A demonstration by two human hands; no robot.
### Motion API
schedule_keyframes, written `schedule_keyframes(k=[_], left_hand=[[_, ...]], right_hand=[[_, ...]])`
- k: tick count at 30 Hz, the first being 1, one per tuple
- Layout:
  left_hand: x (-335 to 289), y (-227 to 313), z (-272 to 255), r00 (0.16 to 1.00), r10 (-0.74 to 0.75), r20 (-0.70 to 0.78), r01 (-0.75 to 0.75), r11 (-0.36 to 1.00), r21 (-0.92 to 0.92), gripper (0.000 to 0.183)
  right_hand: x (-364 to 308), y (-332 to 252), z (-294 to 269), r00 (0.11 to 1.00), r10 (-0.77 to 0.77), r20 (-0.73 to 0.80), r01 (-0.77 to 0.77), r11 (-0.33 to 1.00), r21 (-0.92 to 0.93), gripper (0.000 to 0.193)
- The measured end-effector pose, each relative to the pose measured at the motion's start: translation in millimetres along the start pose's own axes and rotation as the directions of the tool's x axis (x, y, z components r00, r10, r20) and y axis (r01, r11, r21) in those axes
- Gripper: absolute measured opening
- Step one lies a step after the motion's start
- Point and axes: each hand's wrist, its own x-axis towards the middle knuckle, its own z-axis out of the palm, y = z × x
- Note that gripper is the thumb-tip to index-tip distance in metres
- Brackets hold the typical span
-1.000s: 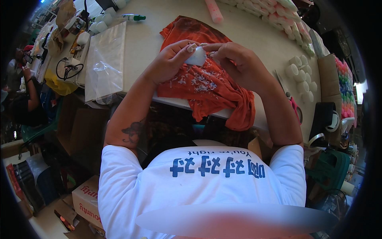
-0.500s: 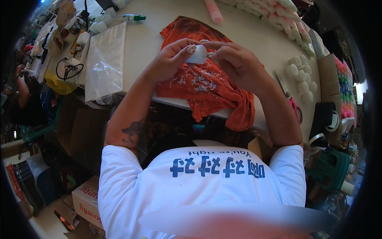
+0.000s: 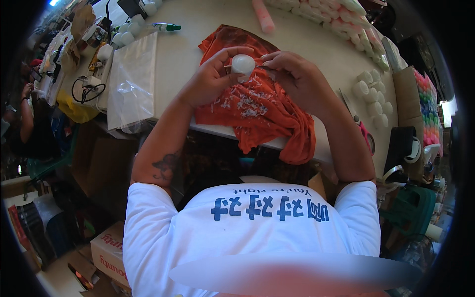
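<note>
My left hand is closed round a small white cylinder, whose round end faces up. Just to its right, my right hand has its fingers pinched together. A thin, dark sliver shows at those fingertips, too small to name, and they look slightly apart from the cylinder. Both hands are above a crumpled orange cloth, which hangs over the table's near edge. Curled white shavings lie scattered over the cloth below the hands.
Scissors with pink handles and several white cylinders lie to the right. A pink cylinder and a green-capped marker are farther back. Clear plastic sheeting lies left. Another person's arm shows at far left.
The white cylinder has turned in my left hand, so its round end now shows instead of its side. My right hand has drawn slightly away from it, to the right and nearer me.
</note>
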Motion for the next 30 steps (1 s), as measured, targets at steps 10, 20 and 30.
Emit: schedule_keyframes(k=[10,20,30], left_hand=[[1.5,-4.2,1.9,0.997,0.072,-0.022,-0.070,0.995,0.067,0.045],[-0.4,-9.9,1.5,0.991,0.129,-0.041,-0.127,0.991,0.043,0.047],[-1.0,-10.7,1.8,0.984,0.173,-0.051,-0.168,0.981,0.095,0.049]], right_hand=[[-0.3,-0.3,10.6,0.995,-0.081,-0.056,0.074,0.991,-0.112,0.010],[0.2,-6.6,9.2,0.993,-0.112,-0.042,0.104,0.981,-0.165,0.008],[-0.9,-6.6,11.7,0.982,-0.172,-0.079,0.155,0.970,-0.187,0.014]])
